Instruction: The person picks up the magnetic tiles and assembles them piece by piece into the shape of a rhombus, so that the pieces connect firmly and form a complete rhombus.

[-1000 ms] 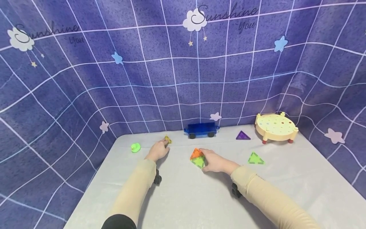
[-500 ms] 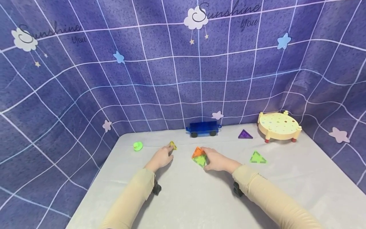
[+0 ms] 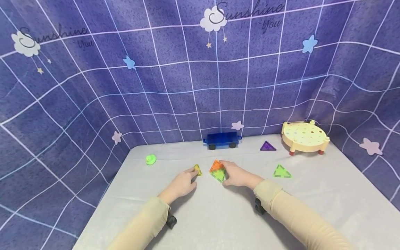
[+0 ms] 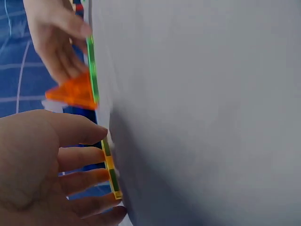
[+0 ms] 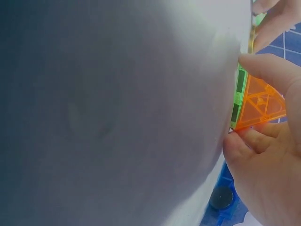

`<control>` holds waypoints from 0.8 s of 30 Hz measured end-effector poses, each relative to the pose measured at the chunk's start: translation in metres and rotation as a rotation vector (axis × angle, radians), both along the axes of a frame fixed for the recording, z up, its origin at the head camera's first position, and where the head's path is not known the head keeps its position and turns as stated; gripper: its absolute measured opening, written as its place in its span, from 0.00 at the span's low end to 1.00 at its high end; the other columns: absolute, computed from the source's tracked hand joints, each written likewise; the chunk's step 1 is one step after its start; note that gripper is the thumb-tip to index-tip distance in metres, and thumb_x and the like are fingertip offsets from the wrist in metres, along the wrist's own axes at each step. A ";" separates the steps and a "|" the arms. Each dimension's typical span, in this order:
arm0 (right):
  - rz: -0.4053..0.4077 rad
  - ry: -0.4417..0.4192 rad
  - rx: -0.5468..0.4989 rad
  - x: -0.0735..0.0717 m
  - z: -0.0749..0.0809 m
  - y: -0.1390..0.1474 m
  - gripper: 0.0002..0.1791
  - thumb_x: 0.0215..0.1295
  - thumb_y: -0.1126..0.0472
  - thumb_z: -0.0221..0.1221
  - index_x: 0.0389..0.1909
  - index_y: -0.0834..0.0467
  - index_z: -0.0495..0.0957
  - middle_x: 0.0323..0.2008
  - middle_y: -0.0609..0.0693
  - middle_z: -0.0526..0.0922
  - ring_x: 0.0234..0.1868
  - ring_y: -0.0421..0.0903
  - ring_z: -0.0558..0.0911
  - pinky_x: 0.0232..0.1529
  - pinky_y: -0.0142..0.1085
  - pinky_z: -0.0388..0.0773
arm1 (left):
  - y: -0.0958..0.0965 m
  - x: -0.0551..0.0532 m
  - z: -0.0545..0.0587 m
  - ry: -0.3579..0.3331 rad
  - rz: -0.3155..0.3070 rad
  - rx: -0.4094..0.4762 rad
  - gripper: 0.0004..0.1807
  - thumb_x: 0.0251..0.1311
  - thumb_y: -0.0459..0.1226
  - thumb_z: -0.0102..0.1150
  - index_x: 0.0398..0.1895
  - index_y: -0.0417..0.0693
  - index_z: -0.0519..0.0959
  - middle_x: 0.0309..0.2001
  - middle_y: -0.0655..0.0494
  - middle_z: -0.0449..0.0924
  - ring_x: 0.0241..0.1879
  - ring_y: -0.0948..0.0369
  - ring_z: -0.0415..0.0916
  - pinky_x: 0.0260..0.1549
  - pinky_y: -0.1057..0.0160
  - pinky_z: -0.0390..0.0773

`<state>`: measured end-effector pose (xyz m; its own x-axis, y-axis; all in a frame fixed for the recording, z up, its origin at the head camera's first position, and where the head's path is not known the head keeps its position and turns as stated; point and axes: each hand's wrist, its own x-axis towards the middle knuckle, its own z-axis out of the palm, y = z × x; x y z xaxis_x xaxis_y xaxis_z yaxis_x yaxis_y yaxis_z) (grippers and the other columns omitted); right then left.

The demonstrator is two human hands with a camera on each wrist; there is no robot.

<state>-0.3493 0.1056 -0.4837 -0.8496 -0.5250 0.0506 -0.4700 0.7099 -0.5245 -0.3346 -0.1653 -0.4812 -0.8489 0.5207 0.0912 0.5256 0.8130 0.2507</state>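
My left hand [image 3: 180, 184] has its fingertips resting on a small yellow triangular magnetic tile [image 3: 199, 171], which lies on the table just left of centre. Seen edge-on in the left wrist view, the yellow tile [image 4: 110, 165] sits under the fingers, with the thumb at its end. At the centre, my right hand [image 3: 236, 174] holds a joined pair between thumb and fingers: a green triangular tile [image 3: 219, 176] lying flat and an orange triangular tile [image 3: 215, 166]. In the right wrist view the orange tile [image 5: 260, 103] stands up from the green one's edge.
Behind the hands stands a blue toy wagon [image 3: 223, 140]. A purple triangular tile [image 3: 267, 146], a green triangular tile [image 3: 282, 171] and a cream toy table [image 3: 303, 137] are to the right. A green toy duck [image 3: 150, 159] sits on the left. A blue curtain [image 3: 168, 80] hangs behind.
My left hand has slid the yellow tile right and nearer, toward the orange and green pair. The right hand and its tiles have stayed in place.
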 end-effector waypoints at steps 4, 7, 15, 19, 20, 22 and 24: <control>-0.016 -0.006 -0.003 0.001 0.002 0.000 0.53 0.53 0.61 0.74 0.75 0.72 0.55 0.72 0.67 0.65 0.72 0.63 0.65 0.72 0.52 0.60 | 0.009 0.017 0.001 0.012 -0.027 0.009 0.27 0.65 0.35 0.61 0.65 0.31 0.74 0.68 0.32 0.69 0.67 0.39 0.68 0.66 0.46 0.67; -0.020 0.001 -0.007 0.002 0.002 -0.001 0.54 0.53 0.61 0.74 0.75 0.72 0.55 0.72 0.67 0.65 0.72 0.63 0.65 0.72 0.53 0.60 | 0.014 0.030 0.002 0.023 -0.045 0.016 0.27 0.65 0.36 0.62 0.64 0.30 0.75 0.67 0.31 0.70 0.67 0.39 0.69 0.66 0.46 0.68; -0.004 0.025 -0.017 0.003 -0.002 -0.003 0.53 0.51 0.62 0.75 0.74 0.74 0.56 0.70 0.69 0.66 0.70 0.65 0.67 0.71 0.54 0.62 | 0.020 0.050 -0.004 0.051 -0.028 0.039 0.30 0.63 0.39 0.65 0.64 0.30 0.74 0.63 0.34 0.72 0.61 0.40 0.73 0.63 0.46 0.71; -0.018 0.020 -0.008 0.002 -0.002 -0.004 0.54 0.52 0.61 0.75 0.75 0.72 0.55 0.71 0.68 0.66 0.70 0.64 0.67 0.71 0.53 0.62 | 0.024 0.043 -0.007 0.043 0.093 0.106 0.39 0.61 0.45 0.69 0.66 0.26 0.69 0.59 0.34 0.70 0.56 0.42 0.72 0.58 0.46 0.75; -0.021 0.021 -0.012 0.002 -0.002 -0.004 0.54 0.51 0.62 0.75 0.75 0.73 0.56 0.70 0.68 0.67 0.69 0.64 0.68 0.71 0.53 0.63 | 0.025 0.040 -0.007 0.034 0.123 0.121 0.41 0.60 0.47 0.70 0.66 0.25 0.68 0.58 0.35 0.70 0.54 0.43 0.72 0.55 0.47 0.76; -0.024 0.019 -0.013 0.002 -0.001 -0.005 0.54 0.51 0.62 0.75 0.75 0.73 0.56 0.70 0.68 0.67 0.69 0.64 0.68 0.70 0.53 0.63 | 0.027 0.034 -0.008 0.025 0.166 0.118 0.45 0.58 0.52 0.71 0.65 0.24 0.69 0.55 0.36 0.71 0.49 0.46 0.70 0.49 0.50 0.77; -0.023 0.021 -0.014 0.003 0.001 -0.005 0.54 0.51 0.62 0.75 0.74 0.73 0.56 0.70 0.68 0.67 0.69 0.64 0.68 0.70 0.53 0.63 | 0.029 0.028 -0.010 0.014 0.192 0.102 0.47 0.56 0.55 0.72 0.64 0.24 0.70 0.52 0.38 0.71 0.45 0.50 0.67 0.44 0.53 0.75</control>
<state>-0.3466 0.1004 -0.4826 -0.8602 -0.5042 0.0759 -0.4644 0.7133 -0.5249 -0.3066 -0.1360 -0.4909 -0.9297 0.3374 0.1478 0.3680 0.8693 0.3299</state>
